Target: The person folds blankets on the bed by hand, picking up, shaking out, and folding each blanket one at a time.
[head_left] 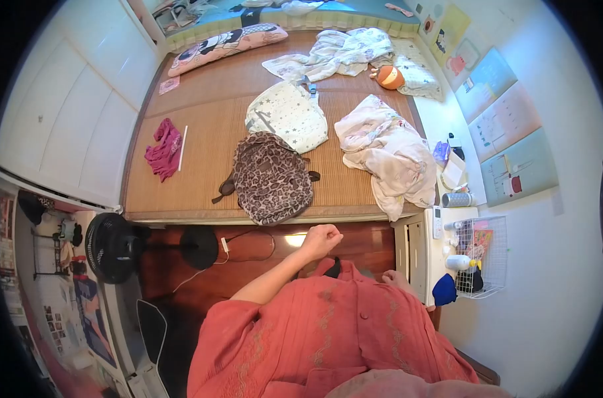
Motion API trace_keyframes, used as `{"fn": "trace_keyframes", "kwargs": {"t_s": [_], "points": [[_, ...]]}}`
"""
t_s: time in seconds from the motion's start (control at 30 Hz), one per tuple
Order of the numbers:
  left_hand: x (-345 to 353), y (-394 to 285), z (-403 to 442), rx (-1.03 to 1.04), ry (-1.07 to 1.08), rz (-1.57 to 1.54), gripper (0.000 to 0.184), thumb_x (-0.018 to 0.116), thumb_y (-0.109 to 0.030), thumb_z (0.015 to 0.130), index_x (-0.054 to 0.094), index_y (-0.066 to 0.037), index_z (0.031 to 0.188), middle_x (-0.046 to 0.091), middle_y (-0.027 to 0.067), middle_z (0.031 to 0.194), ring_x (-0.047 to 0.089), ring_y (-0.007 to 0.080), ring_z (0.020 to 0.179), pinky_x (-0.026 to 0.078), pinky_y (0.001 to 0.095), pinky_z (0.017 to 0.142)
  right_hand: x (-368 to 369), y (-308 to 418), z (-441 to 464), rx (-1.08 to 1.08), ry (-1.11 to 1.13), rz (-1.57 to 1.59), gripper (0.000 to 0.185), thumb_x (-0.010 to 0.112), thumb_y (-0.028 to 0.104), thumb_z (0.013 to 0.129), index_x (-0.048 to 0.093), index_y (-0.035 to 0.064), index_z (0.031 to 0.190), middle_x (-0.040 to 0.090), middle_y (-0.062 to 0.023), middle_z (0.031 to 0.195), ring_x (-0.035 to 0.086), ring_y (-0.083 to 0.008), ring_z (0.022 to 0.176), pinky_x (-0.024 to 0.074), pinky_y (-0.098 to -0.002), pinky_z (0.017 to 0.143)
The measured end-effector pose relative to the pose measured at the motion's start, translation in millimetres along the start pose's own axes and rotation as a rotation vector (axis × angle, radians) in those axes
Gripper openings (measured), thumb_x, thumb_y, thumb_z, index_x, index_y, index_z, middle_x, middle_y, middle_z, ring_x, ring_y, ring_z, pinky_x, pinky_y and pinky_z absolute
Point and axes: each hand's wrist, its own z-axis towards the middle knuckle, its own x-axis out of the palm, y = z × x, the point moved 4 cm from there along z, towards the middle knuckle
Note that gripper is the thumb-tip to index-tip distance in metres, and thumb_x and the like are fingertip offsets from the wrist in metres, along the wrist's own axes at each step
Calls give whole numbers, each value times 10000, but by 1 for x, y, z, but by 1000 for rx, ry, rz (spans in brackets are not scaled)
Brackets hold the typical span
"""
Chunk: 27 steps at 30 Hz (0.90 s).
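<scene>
My left hand [322,240] is in front of my body, over the floor just short of the bed's edge, with its fingers curled in; what they hold, if anything, is hidden. Low at my other side, near the white cabinet, my right hand [395,278] is partly visible and its fingers are too small to make out. A leopard-print backpack [273,178] lies at the near edge of the bed mat [205,126], against a white star-print bag [295,114]. To their right is a crumpled pale blanket [391,149].
A black fan [110,247] stands at left, with a cable [225,245] on the floor. A chair [152,328] is at lower left. The cabinet at right holds bottles and a wire basket [490,255]. Magenta cloth [163,151] lies on the bed.
</scene>
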Motion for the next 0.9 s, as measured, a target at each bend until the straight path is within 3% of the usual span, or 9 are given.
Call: {"fn": "trace_keyframes", "kwargs": {"t_s": [0.07, 0.1, 0.27, 0.43, 0.57, 0.63, 0.67, 0.77, 0.9], "points": [[18, -3, -3, 0, -22, -60, 195, 628, -215, 773, 630, -20, 764, 620, 96, 647, 603, 185, 597, 470, 307, 566, -25, -3, -14, -33, -106, -23, 299, 575, 248, 810, 617, 9, 984, 643, -180, 890, 623, -295, 849, 480, -365, 744], [-36, 16, 11, -2, -38, 21, 195, 628, -215, 773, 630, -20, 764, 620, 96, 647, 603, 185, 597, 470, 307, 566, 3, 44, 32, -90, -96, 37, 299, 575, 248, 810, 617, 9, 984, 643, -180, 890, 623, -295, 849, 480, -365, 744], [-27, -2, 20, -70, -34, -22, 201, 614, -215, 784, 619, -16, 759, 615, 90, 645, 590, 198, 586, 465, 311, 564, -52, 47, 37, 25, -6, 22, 274, 563, 228, 814, 618, 9, 968, 646, -157, 824, 624, -293, 778, 485, -362, 704], [-42, -2, 46, -11, -167, 117, 195, 615, -198, 794, 619, -7, 754, 600, 56, 601, 561, 127, 530, 447, 274, 517, -91, 40, 124, -230, -114, -51, 299, 551, 250, 820, 616, -1, 968, 642, -179, 774, 628, -303, 727, 489, -368, 677], [-43, -13, 69, -39, -209, 72, 230, 595, -213, 806, 609, 9, 749, 604, 93, 622, 593, 147, 564, 453, 280, 537, -152, 46, 194, -179, -309, 27, 371, 570, 280, 808, 579, 11, 1063, 594, -245, 992, 583, -339, 930, 459, -399, 797], [-37, -8, 76, -134, -195, 12, 224, 585, -200, 813, 610, 13, 750, 607, 92, 618, 592, 143, 558, 451, 272, 534, -183, 43, 231, -284, -526, -127, 439, 623, 272, 764, 535, 41, 1126, 610, -197, 927, 609, -316, 859, 480, -382, 745], [-36, -10, 77, -186, -181, 64, 208, 565, -175, 839, 611, 11, 759, 610, 22, 642, 562, 72, 579, 453, 228, 533, -198, 41, 244, -219, -523, -112, 510, 644, 284, 749, 493, 59, 1182, 581, -212, 998, 564, -336, 947, 464, -393, 791], [-33, -19, 80, -277, -204, 52, 218, 577, -203, 820, 618, 2, 761, 623, 80, 635, 595, 142, 562, 451, 270, 537, -237, 47, 272, -129, -543, -76, 674, 684, 288, 718, 380, 98, 1289, 502, -235, 1140, 493, -369, 1067, 434, -414, 863], [-26, -10, 75, -368, -266, 99, 210, 576, -199, 824, 630, -1, 780, 629, 69, 642, 592, 122, 579, 454, 270, 551, -256, 50, 314, -54, -616, -110, 890, 737, 273, 669, 216, 139, 1378, 354, -248, 1303, 442, -397, 1125, 414, -443, 897]]}}
